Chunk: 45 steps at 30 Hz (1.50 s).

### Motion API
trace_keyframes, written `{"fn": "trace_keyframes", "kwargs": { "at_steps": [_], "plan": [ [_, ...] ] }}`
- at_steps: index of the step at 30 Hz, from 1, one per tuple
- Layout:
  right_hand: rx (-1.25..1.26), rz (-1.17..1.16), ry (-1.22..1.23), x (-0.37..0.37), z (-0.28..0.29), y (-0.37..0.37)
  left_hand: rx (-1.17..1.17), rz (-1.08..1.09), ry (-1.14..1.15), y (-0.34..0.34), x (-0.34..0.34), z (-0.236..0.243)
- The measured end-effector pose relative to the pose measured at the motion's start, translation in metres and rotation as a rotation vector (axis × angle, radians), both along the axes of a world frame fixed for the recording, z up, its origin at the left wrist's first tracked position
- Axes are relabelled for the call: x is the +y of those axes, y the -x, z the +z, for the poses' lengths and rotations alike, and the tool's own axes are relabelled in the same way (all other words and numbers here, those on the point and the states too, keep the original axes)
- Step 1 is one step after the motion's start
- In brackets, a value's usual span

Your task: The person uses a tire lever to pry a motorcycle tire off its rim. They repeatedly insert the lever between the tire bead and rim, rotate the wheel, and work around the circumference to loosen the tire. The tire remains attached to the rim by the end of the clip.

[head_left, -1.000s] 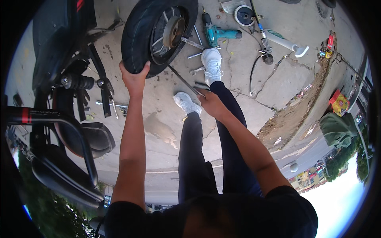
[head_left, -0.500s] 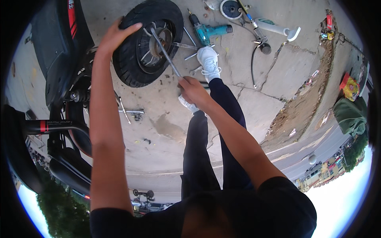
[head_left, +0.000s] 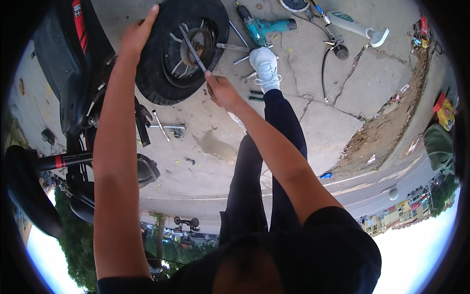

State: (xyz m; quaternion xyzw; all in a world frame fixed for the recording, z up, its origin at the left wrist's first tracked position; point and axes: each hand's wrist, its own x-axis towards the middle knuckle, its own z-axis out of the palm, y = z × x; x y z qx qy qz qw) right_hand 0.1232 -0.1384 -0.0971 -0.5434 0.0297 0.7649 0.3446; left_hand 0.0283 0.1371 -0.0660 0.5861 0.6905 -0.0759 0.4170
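Observation:
A black-tyred wheel (head_left: pixel 161 87) lies at the upper left, its spoked metal hub facing up. At its left rim is my left hand (head_left: pixel 135 40), closed on the tyre with the thumb stretched along the edge; the other fingers are mostly hidden. My right hand (head_left: pixel 221 92) grips the end of a metal tyre lever (head_left: pixel 195 51), which slants across the wheel's rim and hub. Its far tip lies near the inner edge of the tyre. A second flat metal bar (head_left: pixel 234 47) reaches from the hub's right side toward my white shoe (head_left: pixel 265 66).
Beyond my shoe lies a teal cordless drill (head_left: pixel 264 29). Farther right are an air inflator with hose (head_left: pixel 334 36) and a white-and-green tool (head_left: pixel 350 23). A cross wrench (head_left: pixel 161 126) rests below the wheel. A black scooter (head_left: pixel 73 73) stands close on the left.
My right hand has moved up and left relative to the wheel, with the lever in its grip. My left hand has slid farther along the tyre's outer edge. The whole view has shifted slightly.

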Motion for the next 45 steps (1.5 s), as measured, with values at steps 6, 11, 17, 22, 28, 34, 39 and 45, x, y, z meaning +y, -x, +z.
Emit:
{"fn": "trace_keyframes", "kwargs": {
  "at_steps": [6,11,17,22,28,34,39,45],
  "plan": [
    [-0.076,0.395,0.015,-0.003,0.0,-0.045,-0.051,0.068,0.001,0.011,-0.029,0.021],
    [-0.184,0.494,-0.132,-0.034,-0.021,-0.027,-0.03,0.094,-0.122,0.053,-0.066,0.015],
    [-0.394,0.644,-0.202,-0.038,-0.005,-0.032,-0.008,0.163,-0.117,0.056,-0.085,0.024],
    [-0.49,0.712,-0.298,-0.033,0.007,-0.04,0.064,0.322,-0.022,0.072,-0.084,0.01],
    [-0.57,0.882,-0.306,-0.026,0.023,-0.063,0.137,0.293,0.058,0.075,-0.104,0.032],
    [-0.679,1.028,-0.2,-0.04,0.074,-0.067,0.229,0.264,-0.049,0.07,-0.128,0.038],
    [-0.669,1.106,-0.019,-0.022,0.134,-0.07,0.262,0.261,-0.098,0.057,-0.146,0.038],
    [-0.492,1.572,-0.052,0.104,0.192,-0.129,0.263,0.242,-0.182,0.044,-0.168,0.042]
  ]
}}
